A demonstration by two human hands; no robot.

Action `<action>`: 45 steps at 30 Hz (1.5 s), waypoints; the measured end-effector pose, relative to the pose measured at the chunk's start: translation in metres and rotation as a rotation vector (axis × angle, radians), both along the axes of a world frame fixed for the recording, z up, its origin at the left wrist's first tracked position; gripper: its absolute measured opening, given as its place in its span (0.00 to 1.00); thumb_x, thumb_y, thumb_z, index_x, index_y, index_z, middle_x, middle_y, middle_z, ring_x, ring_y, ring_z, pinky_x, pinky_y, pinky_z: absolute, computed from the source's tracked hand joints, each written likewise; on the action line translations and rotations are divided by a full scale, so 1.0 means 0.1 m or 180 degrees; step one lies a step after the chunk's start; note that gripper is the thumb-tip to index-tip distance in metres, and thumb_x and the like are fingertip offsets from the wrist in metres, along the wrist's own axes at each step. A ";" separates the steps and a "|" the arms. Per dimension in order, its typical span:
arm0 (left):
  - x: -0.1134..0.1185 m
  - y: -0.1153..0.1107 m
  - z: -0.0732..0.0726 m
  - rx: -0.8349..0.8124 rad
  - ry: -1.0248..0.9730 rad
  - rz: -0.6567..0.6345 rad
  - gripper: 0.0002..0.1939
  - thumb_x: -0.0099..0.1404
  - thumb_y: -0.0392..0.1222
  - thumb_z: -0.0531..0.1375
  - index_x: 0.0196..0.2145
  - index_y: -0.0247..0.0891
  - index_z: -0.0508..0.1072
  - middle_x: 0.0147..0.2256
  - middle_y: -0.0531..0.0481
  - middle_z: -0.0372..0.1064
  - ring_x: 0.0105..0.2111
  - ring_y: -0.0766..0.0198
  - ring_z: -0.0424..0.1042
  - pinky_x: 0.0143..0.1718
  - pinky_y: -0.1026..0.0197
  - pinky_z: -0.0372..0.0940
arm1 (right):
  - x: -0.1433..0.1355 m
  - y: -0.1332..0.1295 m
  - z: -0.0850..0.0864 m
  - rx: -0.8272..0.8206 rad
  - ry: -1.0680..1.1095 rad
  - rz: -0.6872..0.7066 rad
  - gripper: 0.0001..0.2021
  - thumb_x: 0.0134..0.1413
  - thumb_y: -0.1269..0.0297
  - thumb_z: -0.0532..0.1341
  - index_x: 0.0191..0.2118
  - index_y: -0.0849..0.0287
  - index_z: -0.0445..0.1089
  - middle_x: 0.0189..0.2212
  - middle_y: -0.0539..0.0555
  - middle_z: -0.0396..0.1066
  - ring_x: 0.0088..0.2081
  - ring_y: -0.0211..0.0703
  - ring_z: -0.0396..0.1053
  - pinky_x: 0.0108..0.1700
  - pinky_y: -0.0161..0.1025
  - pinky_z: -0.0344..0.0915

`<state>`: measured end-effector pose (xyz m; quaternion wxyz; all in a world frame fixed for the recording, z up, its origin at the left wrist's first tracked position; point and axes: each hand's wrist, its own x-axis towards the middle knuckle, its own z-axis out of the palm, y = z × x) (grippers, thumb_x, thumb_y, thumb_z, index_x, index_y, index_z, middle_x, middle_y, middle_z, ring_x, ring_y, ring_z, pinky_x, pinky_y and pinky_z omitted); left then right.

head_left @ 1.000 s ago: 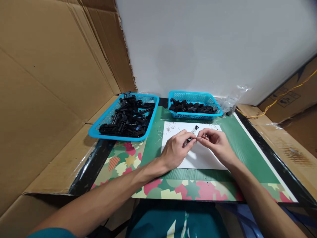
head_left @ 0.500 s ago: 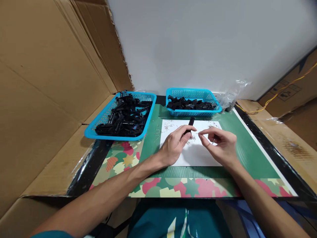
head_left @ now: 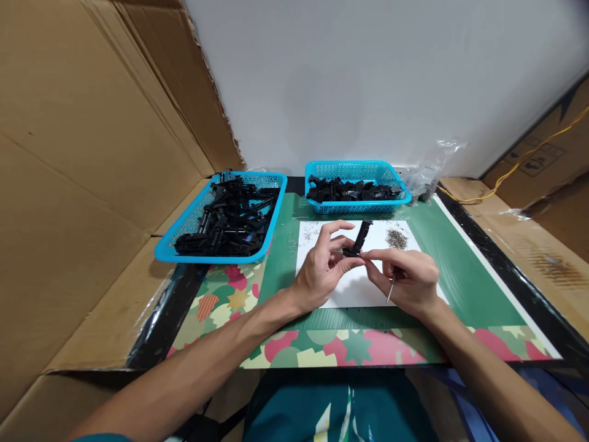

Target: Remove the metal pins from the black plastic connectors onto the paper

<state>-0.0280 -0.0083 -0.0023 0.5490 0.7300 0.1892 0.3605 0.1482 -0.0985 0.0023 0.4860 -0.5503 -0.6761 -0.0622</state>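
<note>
My left hand [head_left: 321, 270] grips a black plastic part [head_left: 362, 236] by its lower end, with the long body tilted upward. My right hand [head_left: 408, 279] is closed, thumb and index fingertips pinched together against the part's base. Whatever tiny piece lies between those fingertips is too small to make out. A thin metal rod [head_left: 391, 291] pokes out below the curled fingers of the same hand. Beneath both hands lies a white sheet [head_left: 352, 293]. On it, a pile of tiny metal pieces [head_left: 396, 239] sits beyond the right hand, with others scattered [head_left: 311, 231] at the left.
A blue basket [head_left: 164, 250] heaped with black plastic parts stands at the left. Another blue basket [head_left: 356, 209] with smaller black parts is at the back, beside a clear plastic bag [head_left: 430, 175]. Cardboard [head_left: 92, 172] walls the left side; a yellow cable [head_left: 501, 181] runs at the right.
The black part has been turned more upright in my left hand. My right hand has moved left, its fingertips now touching the part. The metal pile has come into fuller view.
</note>
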 end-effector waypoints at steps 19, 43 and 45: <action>-0.02 0.08 -0.03 -0.0152 0.0339 -0.0547 0.31 0.75 0.61 0.59 0.62 0.33 0.76 0.31 0.47 0.76 0.23 0.68 0.65 0.24 0.66 0.61 | 0.16 0.04 0.07 -0.0369 0.0346 0.0916 0.06 0.67 0.65 0.66 0.39 0.56 0.82 0.19 0.46 0.73 0.18 0.31 0.57 0.21 0.32 0.54; -0.02 0.02 0.01 0.1615 0.0840 0.0318 0.07 0.66 0.43 0.71 0.41 0.39 0.83 0.38 0.49 0.81 0.32 0.65 0.75 0.33 0.63 0.67 | 0.24 -0.23 -0.07 -0.1432 0.1053 0.0326 0.13 0.68 0.55 0.64 0.51 0.55 0.78 0.22 0.43 0.50 0.23 0.37 0.50 0.27 0.37 0.50; -0.01 0.01 -0.01 0.1620 0.0935 0.0358 0.07 0.66 0.42 0.71 0.41 0.40 0.83 0.39 0.50 0.81 0.33 0.64 0.76 0.33 0.63 0.67 | 0.24 -0.25 -0.05 -0.1307 0.1240 0.0288 0.15 0.71 0.55 0.61 0.57 0.54 0.75 0.25 0.46 0.57 0.26 0.39 0.55 0.29 0.37 0.54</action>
